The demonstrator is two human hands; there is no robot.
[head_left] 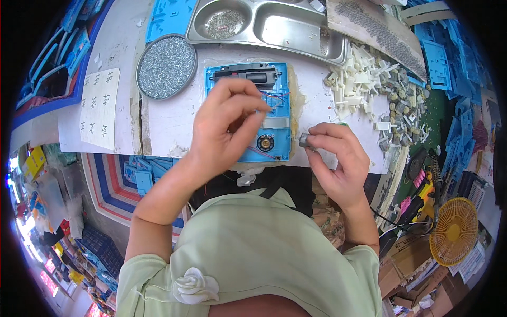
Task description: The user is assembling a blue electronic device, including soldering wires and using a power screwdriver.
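A blue plastic housing [288, 87] lies on the white table in front of me, with a dark module [257, 78] at its far end, a round black speaker-like part [265, 142] near its close end and thin red and blue wires [275, 96]. Over its left side, my left hand [224, 124] is pinched, fingertips near the wires; whatever they hold is too small to make out. Just right of the housing's near corner, my right hand [340, 158] grips a small grey block-like part [304, 140] between thumb and fingers.
A round tray of small screws [166, 66] stands at the left, beside a paper sheet [100, 108]. Behind the housing is a steel compartment tray [264, 39]. White plastic pieces [354, 79] and small grey parts [404, 116] are heaped at the right. A yellow fan [453, 231] is lower right.
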